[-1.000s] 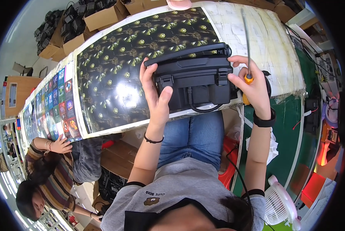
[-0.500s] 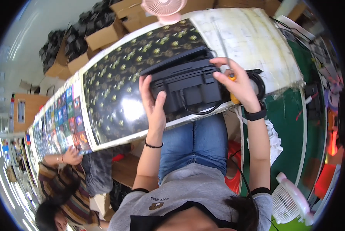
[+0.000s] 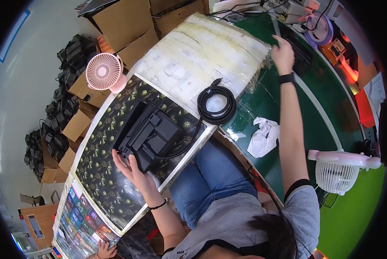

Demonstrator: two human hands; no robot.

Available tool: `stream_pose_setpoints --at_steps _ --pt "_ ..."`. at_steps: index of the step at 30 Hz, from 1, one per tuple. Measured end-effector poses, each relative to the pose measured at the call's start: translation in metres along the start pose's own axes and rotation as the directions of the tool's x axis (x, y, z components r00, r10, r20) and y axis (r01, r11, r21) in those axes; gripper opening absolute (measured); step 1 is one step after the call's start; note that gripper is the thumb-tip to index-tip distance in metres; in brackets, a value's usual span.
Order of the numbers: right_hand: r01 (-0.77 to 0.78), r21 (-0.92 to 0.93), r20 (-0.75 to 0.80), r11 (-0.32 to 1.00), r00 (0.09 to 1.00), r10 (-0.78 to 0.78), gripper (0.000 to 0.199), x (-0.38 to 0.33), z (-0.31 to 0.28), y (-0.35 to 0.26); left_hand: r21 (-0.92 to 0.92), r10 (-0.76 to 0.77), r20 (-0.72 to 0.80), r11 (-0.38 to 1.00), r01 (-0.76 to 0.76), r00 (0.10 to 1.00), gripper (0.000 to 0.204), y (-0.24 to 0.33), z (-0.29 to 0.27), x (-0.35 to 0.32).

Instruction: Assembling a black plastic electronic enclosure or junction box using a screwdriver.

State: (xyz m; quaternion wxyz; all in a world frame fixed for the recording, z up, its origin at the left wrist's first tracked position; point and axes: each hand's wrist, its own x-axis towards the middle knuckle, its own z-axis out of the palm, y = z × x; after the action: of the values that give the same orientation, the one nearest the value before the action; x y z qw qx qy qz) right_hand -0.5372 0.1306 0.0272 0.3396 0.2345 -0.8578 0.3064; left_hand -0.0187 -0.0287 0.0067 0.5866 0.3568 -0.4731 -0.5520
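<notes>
A black plastic device [image 3: 161, 131] with an opened-out panel along its far left side lies tilted on the dark patterned mat. My left hand [image 3: 135, 175] is at its lower left end, fingers along one side and thumb against the other. A black ribbed cable runs from the device to a coil [image 3: 217, 105] with a plug, lying at the mat's edge and on the white board. My right hand [image 3: 283, 55] is stretched far out over the green surface, near a dark object [image 3: 301, 56]. Its index finger sticks out; the other fingers are partly hidden, and I see nothing in them.
A pink fan [image 3: 104, 72] stands at the table's far edge; another white-and-pink fan [image 3: 338, 170] is at right. Crumpled white paper [image 3: 264, 137] lies on the green surface [image 3: 314, 114]. Cardboard boxes [image 3: 124, 26] and piled black devices [image 3: 75, 58] are beyond the table. Another person's hand [image 3: 105, 249] rests at lower left.
My right hand has left the device and moved far right; the yellow-handled screwdriver it held is no longer visible. The device now rests on the mat. My view has turned right.
</notes>
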Motion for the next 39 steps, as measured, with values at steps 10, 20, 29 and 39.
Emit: stream_pose_setpoints --at_steps 10,20,29,39 --pt "-0.170 -0.480 0.270 0.861 0.905 0.330 0.048 0.014 -0.028 0.109 -0.037 -0.043 -0.006 0.998 0.043 0.999 0.054 0.002 -0.003 -0.001" --pt "0.141 -0.408 0.457 0.902 0.887 0.068 0.031 -0.034 -0.136 -0.040 -0.064 -0.128 -0.041 0.990 0.125 0.991 0.071 -0.011 -0.015 -0.003" --pt "0.249 0.150 0.623 0.957 0.728 -0.287 0.039 -0.075 -0.147 -0.091 0.244 0.263 -0.122 0.943 -0.228 0.957 0.069 0.021 -0.061 -0.001" --pt "-0.548 0.589 0.753 0.594 0.105 -0.649 0.051 -0.183 -0.152 -0.243 0.943 0.415 0.292 0.026 -0.332 0.861 0.049 0.110 -0.047 -0.038"
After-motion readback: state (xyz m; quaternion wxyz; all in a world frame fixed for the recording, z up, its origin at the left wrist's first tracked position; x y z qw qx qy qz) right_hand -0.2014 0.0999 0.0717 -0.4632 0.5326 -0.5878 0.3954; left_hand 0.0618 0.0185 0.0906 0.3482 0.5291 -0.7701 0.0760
